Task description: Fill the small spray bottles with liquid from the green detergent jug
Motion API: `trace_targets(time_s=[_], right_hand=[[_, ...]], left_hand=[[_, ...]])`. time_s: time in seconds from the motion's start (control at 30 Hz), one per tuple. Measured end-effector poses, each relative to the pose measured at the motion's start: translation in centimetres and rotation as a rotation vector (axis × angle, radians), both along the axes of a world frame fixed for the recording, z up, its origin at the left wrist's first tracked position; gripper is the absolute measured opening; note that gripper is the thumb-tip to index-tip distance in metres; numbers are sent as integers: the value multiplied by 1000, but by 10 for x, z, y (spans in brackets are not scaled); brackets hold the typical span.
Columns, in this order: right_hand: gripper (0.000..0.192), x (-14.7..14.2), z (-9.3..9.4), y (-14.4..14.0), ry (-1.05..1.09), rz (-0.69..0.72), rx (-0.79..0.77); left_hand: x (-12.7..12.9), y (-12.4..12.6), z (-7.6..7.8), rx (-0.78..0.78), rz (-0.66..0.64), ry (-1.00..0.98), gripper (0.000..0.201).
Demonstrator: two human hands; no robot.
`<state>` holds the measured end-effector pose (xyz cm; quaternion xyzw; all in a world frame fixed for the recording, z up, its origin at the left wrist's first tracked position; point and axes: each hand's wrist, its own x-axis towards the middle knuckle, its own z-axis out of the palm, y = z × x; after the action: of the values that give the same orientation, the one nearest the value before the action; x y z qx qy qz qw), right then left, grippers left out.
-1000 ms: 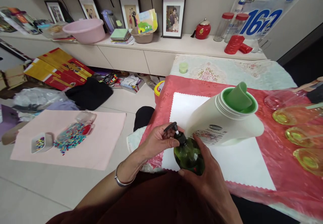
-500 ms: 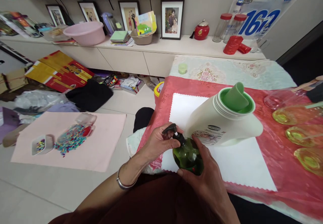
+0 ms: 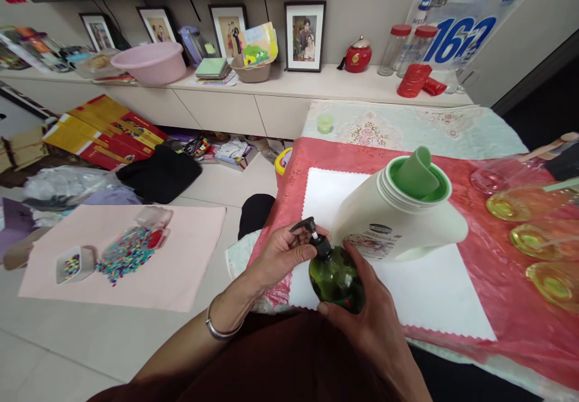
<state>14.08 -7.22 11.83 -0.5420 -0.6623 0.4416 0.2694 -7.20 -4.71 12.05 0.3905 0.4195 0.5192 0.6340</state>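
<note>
My right hand [image 3: 375, 311] is wrapped round the side of a dark green, see-through pump bottle [image 3: 337, 278], its thumb low near the base. The bottle stands slightly tilted at the table's near edge. Around its black pump head [image 3: 320, 242] my left hand [image 3: 286, 252] is closed, with the thumb at the collar and the fingers partly hidden behind the nozzle. Right behind the bottle is a big cream jug [image 3: 371, 215] with a printed label. A green spout [image 3: 418, 175] shows in its uncapped mouth.
A white sheet [image 3: 452, 305] lies under the jug on a red cloth [image 3: 488, 257]. Several glass vessels with yellow liquid [image 3: 534, 239] stand at the right. On the floor, a pink mat [image 3: 181, 281] holds colourful beads [image 3: 126, 257]. A small green cup [image 3: 324, 123] sits at the table's back.
My left thumb has eased slightly back from the pump collar, uncovering more of it. The right hand keeps its grip on the bottle. The whole view has shifted a little.
</note>
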Motion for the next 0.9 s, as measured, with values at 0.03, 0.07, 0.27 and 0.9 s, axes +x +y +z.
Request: trace_targets(time_s=[0.03,0.07,0.27,0.9], right_hand=[[88,0,-1,0,3,-3,-10],[89,-1,-1,1,6,-4,-22],[91,-3,3,3,18,-26,-81],[86,-5,1,-1,23,-8,-19]], left_hand=[[0,0,1,7,-7,15,38],[-1,0,1,12,-13,29,37],[0,0,-3,16,-71,-37,37],[1,-2,0,-12,-13,-87,38]])
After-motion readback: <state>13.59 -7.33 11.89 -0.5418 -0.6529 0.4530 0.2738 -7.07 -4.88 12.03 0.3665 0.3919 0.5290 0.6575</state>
